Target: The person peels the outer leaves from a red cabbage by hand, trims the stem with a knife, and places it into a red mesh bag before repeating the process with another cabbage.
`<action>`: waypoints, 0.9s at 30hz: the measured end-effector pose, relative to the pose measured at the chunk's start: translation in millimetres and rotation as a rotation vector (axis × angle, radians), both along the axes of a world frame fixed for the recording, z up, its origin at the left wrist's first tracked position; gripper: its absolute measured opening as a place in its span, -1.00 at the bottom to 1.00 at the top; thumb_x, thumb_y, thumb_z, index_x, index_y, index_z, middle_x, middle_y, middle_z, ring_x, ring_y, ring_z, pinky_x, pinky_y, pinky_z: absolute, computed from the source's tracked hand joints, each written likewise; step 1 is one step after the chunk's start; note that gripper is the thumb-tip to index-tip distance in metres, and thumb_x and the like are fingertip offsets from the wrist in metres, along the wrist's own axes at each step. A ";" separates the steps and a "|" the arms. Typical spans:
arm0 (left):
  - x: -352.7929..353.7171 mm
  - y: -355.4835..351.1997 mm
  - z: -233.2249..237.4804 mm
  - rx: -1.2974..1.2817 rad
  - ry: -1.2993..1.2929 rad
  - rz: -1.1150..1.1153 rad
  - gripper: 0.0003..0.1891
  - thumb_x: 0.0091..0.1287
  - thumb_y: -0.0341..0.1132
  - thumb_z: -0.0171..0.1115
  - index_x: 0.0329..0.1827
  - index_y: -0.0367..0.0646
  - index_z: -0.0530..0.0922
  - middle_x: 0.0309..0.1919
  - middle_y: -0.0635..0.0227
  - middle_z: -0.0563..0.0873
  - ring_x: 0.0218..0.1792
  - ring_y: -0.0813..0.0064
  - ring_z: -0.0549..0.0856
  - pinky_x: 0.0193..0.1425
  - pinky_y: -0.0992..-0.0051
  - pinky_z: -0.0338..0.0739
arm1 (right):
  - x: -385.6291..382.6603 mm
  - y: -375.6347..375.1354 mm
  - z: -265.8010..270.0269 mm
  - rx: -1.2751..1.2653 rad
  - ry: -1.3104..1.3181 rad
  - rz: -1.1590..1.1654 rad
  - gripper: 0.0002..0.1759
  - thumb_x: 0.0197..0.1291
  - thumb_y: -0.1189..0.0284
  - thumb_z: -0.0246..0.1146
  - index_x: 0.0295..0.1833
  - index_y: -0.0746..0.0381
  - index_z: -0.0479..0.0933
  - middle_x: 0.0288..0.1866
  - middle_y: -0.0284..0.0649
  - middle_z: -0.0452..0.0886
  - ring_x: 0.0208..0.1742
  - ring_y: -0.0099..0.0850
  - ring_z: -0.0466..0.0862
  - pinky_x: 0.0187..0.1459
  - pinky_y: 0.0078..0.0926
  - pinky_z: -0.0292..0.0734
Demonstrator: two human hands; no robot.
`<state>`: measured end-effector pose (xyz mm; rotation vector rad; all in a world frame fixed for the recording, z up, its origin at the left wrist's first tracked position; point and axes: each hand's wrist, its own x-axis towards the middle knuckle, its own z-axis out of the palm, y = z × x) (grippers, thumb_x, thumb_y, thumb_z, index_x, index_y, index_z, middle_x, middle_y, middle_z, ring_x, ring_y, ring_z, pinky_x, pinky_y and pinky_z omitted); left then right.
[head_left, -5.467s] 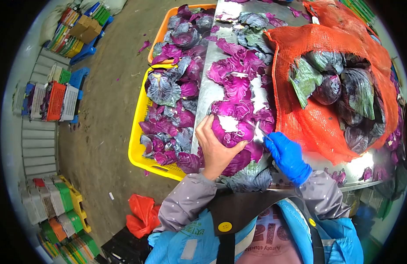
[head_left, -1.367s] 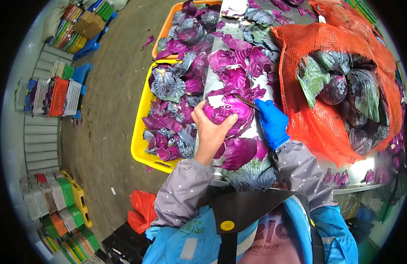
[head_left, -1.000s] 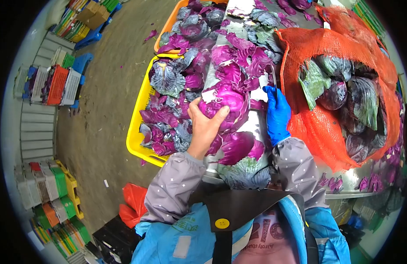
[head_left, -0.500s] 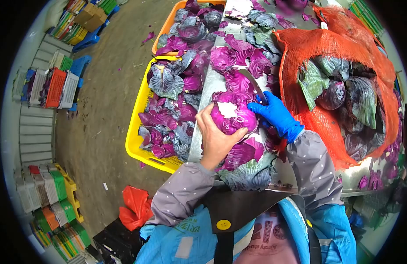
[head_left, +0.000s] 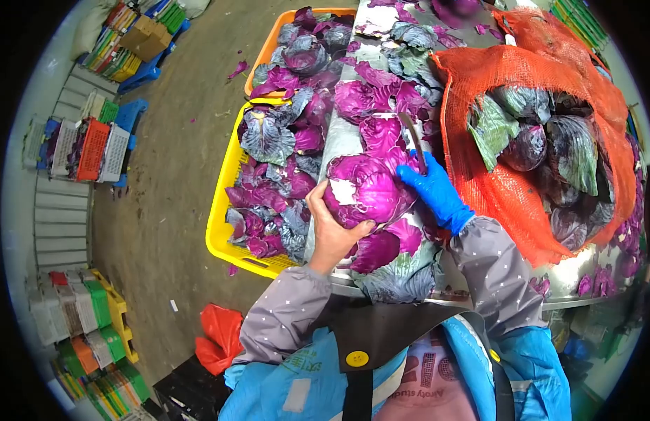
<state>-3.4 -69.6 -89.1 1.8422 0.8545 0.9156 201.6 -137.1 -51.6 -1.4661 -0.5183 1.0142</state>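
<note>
Two hands on cabbage [head_left: 370, 189], apparently a knife [head_left: 413, 140]

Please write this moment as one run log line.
Left hand: grips purple cabbage | Blue-gloved right hand: holds knife | Yellow crate: holds leaves

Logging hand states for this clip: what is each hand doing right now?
Left hand: bare, gripping the purple cabbage.
Right hand: blue-gloved, closed on the knife, fingers by the cabbage.
</note>
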 end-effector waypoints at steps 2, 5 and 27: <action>0.5 -4.4 3.6 0.082 0.025 0.009 0.10 -0.21 -0.07 0.62 0.36 -0.29 0.11 0.20 -0.01 0.25 0.29 0.02 0.28 0.39 0.12 0.18 | 1.8 -1.6 1.8 0.062 -0.020 0.054 -0.49 0.10 0.47 0.41 0.16 0.35 0.46 -0.12 -0.25 0.65 -0.25 -0.49 0.64 -0.20 -0.52 0.59; -4.9 -4.5 1.8 -0.036 -0.014 -0.061 0.13 -0.17 -0.02 0.62 0.38 -0.31 0.06 0.22 -0.02 0.24 0.33 0.07 0.26 0.42 0.15 0.15 | 6.9 -2.9 -5.9 -0.027 0.083 0.123 -0.49 0.09 0.53 0.39 0.18 0.36 0.45 -0.04 -0.23 0.64 -0.12 -0.53 0.62 -0.07 -0.55 0.57; 30.0 -13.5 39.7 0.165 0.168 -0.201 0.06 -0.20 -0.18 0.55 0.34 -0.33 0.07 0.29 -0.07 0.24 0.36 0.01 0.26 0.45 0.15 0.15 | 33.3 -35.9 60.5 -0.073 -0.935 0.288 -0.28 0.03 0.22 0.45 0.29 0.24 0.40 0.24 -0.05 0.42 0.25 -0.16 0.48 0.27 -0.30 0.37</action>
